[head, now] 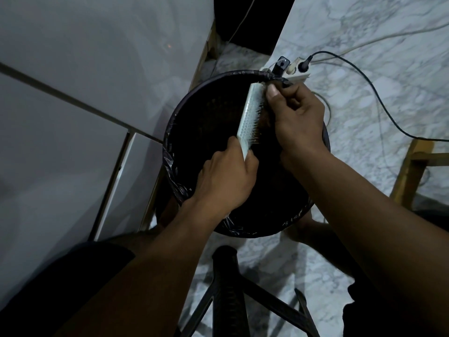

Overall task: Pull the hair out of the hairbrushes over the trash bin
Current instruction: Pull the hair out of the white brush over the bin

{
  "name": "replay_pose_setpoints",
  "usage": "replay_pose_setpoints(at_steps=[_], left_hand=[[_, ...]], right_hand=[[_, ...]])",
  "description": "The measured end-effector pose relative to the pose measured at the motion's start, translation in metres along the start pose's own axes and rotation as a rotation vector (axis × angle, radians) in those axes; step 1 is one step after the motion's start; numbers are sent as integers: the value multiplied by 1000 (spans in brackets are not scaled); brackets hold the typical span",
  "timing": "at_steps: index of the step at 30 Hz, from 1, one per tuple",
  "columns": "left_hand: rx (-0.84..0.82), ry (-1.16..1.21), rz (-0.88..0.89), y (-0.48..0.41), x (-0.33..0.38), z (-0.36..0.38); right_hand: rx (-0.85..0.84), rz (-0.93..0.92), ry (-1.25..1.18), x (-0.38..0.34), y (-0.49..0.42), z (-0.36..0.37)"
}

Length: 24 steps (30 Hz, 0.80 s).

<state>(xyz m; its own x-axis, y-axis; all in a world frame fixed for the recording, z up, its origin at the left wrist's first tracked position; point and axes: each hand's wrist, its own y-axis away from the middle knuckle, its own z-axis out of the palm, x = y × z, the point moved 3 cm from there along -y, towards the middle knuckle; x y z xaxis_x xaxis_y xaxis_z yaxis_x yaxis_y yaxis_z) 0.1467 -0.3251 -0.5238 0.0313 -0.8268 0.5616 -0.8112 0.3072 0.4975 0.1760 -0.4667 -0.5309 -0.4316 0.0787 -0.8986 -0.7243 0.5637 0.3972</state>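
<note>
Two hands over bin [170, 132]: left hand [226, 178] fingers grip hairbrush [250, 115]; right hand [296, 117] fingers pinch hair [264, 119].

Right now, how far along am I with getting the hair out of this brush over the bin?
Midway. The left hand holds the pale white plastic hairbrush by its handle over the round black-lined trash bin. The right hand is pinching at the brown clump of hair in the bristles, so that hair is left to pull free. The bin's inside is too dark to judge what is done.
</note>
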Motion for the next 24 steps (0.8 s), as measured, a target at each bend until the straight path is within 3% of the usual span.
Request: replay_pose_setpoints(at_steps=[4, 6, 8, 11, 14, 19, 24], left_hand=[[35, 96, -23, -4, -5, -1], [40, 114, -46, -4, -6, -1], [38, 118, -64, -4, -6, -2], [16, 86, -107, -5, -8, -3], [6, 43, -104, -3, -7, -2], [39, 53, -85, -5, -7, -4], [82, 82, -84, -8, -11, -7]], right_hand=[[-20, 235, -138, 3, -4, 3], [-95, 265, -162, 2, -4, 7], [-190, 166, -99, -2, -2, 10], [-375, -86, 199, -11, 6, 11], [-378, -138, 379, -11, 5, 6], [-231, 13, 152, -11, -2, -1], [-192, 319, -179, -7, 2, 4]])
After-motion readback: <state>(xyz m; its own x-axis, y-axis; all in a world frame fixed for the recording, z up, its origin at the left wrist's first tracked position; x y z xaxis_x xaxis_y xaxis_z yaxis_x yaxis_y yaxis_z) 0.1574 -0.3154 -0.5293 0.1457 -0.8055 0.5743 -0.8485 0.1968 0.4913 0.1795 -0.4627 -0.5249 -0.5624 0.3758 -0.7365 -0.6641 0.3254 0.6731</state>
